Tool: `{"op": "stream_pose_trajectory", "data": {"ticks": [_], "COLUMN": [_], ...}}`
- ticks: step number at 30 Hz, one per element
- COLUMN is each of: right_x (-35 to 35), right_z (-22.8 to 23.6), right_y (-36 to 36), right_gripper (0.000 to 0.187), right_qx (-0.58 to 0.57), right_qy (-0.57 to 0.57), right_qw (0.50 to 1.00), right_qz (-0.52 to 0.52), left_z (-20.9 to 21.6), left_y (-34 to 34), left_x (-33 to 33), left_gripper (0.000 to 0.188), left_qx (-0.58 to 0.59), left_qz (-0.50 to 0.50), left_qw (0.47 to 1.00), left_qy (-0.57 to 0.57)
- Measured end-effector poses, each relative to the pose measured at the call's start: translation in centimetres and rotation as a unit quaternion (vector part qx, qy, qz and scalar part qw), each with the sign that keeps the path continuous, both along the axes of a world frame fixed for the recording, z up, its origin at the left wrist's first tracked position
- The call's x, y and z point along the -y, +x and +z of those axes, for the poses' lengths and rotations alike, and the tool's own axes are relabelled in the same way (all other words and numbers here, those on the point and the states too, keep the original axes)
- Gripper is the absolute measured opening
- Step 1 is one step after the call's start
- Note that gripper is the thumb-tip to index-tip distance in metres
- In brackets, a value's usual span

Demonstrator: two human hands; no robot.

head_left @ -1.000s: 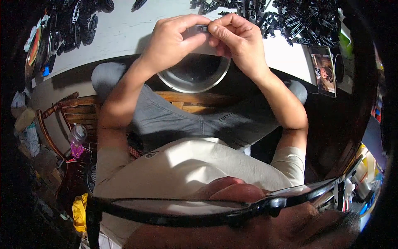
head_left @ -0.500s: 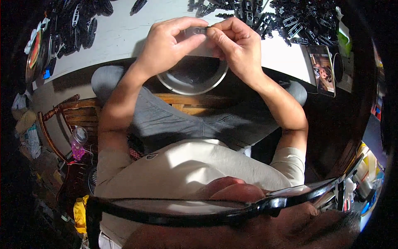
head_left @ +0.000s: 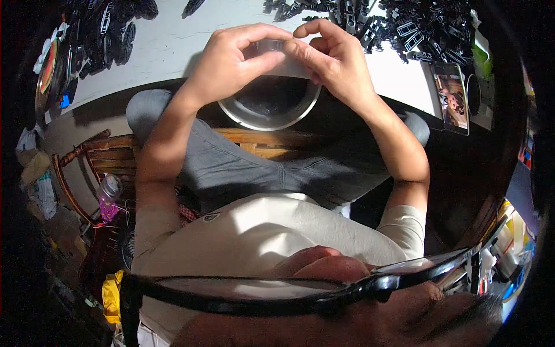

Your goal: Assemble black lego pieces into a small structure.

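Observation:
My left hand (head_left: 231, 61) and my right hand (head_left: 335, 66) meet fingertip to fingertip over the near edge of the white table. The left thumb and index finger close in a pinch on something too small and covered to make out. My right thumb presses at the same spot, while the right index finger arches above it, slightly apart. Below both hands is a round metal basin (head_left: 269, 127) with a shiny rim and dark inside, between my knees. Its far side is hidden by the hands.
Black plastic parts lie heaped at the table's far right (head_left: 410, 37) and far left (head_left: 107, 37). A phone (head_left: 452, 98) with a lit screen stands at the right edge. To the left is a wooden chair (head_left: 87, 153), with a clear-lidded jar (head_left: 110, 188) nearby.
My right index finger has lifted away from the thumb, and the right hand has opened a little. A small dark piece seen earlier at the fingertips is now hidden. My left hand barely moved.

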State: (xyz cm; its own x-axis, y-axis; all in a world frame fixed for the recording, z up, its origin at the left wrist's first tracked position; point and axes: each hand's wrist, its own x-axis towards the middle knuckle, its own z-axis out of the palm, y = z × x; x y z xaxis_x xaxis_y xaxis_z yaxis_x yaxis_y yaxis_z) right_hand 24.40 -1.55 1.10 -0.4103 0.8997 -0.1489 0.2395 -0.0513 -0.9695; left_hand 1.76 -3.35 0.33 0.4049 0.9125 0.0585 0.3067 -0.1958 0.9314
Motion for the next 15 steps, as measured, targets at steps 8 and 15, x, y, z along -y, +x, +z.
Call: {"op": "stream_pose_trajectory", "data": {"ticks": [8, 15], "right_x": [-0.1, 0.1], "right_z": [0.2, 0.6], "right_y": [0.4, 0.7], "right_gripper": [0.037, 0.028], "right_qx": [0.039, 0.072], "right_qy": [0.057, 0.11], "right_qw": [0.994, 0.979], "right_qz": [0.08, 0.158], "left_z": [0.8, 1.2], "left_y": [-0.6, -1.7], "left_x": [-0.4, -0.6], "left_gripper": [0.026, 0.026], "left_qx": [0.141, 0.073], "left_qz": [-0.06, -0.063], "left_qw": [0.98, 0.985], "left_qy": [-0.124, -0.14]}}
